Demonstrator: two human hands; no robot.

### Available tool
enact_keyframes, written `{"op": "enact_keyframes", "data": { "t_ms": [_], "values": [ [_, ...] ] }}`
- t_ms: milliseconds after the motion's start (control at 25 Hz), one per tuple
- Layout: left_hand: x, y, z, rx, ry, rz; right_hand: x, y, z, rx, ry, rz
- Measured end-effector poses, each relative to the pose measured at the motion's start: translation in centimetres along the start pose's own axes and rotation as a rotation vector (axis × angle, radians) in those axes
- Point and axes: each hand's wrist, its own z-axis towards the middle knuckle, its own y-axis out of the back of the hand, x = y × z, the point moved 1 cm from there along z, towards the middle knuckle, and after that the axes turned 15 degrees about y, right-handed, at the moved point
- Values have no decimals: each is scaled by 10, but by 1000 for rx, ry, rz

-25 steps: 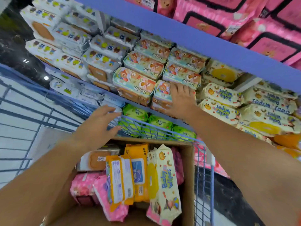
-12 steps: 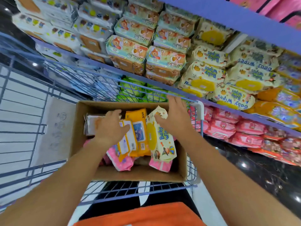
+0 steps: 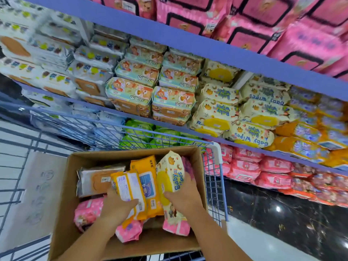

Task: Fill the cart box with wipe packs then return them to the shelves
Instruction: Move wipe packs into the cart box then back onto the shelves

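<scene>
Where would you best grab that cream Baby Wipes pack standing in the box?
Probably by its long side edges near the top, coming from above. The cream pack stands on end in the box, its top clear of the neighbouring orange pack, with the right hand already wrapped round its right edge.

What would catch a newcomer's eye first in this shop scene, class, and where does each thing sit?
Two bare hands reach into a cardboard box in the blue wire cart: the left hand grips an orange wipe pack, the right hand a cream "Baby Wipes" pack. Above, big pink packs fill the top shelf, with matching cream "Baby Wipes" packs on the middle shelf at right.
</scene>
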Motion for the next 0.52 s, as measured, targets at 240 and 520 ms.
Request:
{"op": "enact_keyframes", "data": {
  "t_ms": [240, 520],
  "values": [
    [-52, 15, -73, -199, -177, 194, 38, 49, -34, -18, 186, 212],
    [-107, 9, -213, 608, -227, -103, 70, 98, -91, 5, 195, 1099]
  ]
}}
